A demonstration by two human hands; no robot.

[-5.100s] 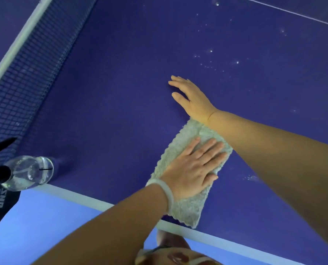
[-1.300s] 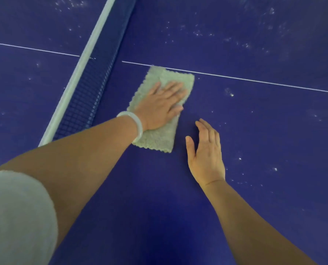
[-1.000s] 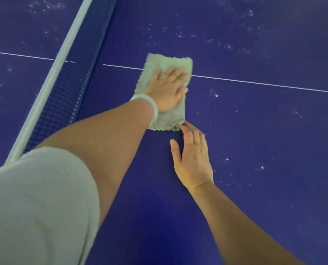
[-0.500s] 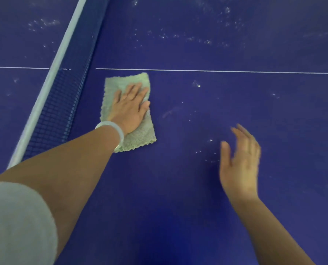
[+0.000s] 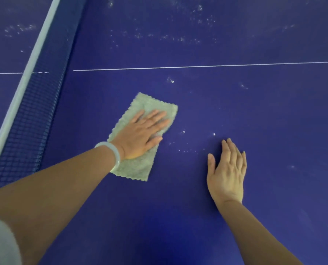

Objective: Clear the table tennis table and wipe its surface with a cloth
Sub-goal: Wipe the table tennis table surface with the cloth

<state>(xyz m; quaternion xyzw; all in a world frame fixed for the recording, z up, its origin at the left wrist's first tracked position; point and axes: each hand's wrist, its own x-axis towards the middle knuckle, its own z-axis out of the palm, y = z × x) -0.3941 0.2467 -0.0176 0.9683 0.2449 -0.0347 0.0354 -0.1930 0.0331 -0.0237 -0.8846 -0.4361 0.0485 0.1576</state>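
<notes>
A: Closest in?
B: Grey sleeve at the bottom left corner, then two bare forearms reaching out over the blue table.
A: And the right hand?
B: Palm down on the bare table or just above it, hard to tell which. Fingers straight and close together, thumb out to the side. Holding nothing, well apart from the cloth.
A: The left hand?
B: A little further out, off to the left. Pressed flat on the cloth, fingers straight and slightly spread. Pale bracelet round the wrist.
A: And the cloth itself?
B: Flat on the table, between the net and the right hand, on the near side of the white line. Pale green, oblong, scalloped edges, slanting up to the right. Near end showing below the wrist, far corner past the fingertips. Touching neither net nor line.
A: Around it?
B: White specks on the table just right of the cloth and ahead of the right hand.
A: Further off?
B: Thin white line straight across. Dark net with a pale top band along the left side, running away toward the top edge. More specks beyond the line
</notes>
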